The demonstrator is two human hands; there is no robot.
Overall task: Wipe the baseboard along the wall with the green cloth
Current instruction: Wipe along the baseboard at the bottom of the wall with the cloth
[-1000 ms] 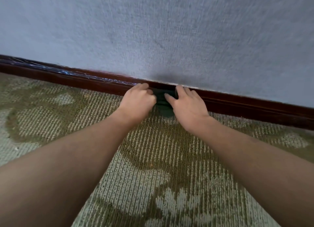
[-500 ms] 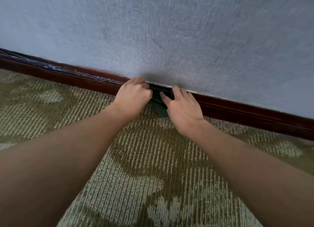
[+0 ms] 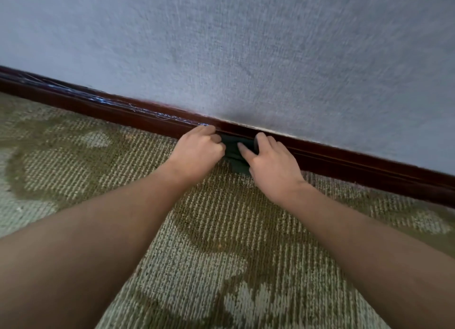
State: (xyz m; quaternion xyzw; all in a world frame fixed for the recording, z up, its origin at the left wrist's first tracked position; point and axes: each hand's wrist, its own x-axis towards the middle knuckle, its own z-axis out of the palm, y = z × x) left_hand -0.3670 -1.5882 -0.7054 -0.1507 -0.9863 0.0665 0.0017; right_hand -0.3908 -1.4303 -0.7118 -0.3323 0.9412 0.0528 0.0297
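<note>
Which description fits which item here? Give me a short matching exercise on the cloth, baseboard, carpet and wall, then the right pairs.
Things:
1. green cloth
2. baseboard
3. carpet
4. wall

Descriptions:
A. pale grey-blue, textured
B. dark reddish-brown, glossy strip
C. olive and cream pattern
D. pressed between the left hand and right hand

Pairs: 1-D, 2-B, 3-C, 4-A
</note>
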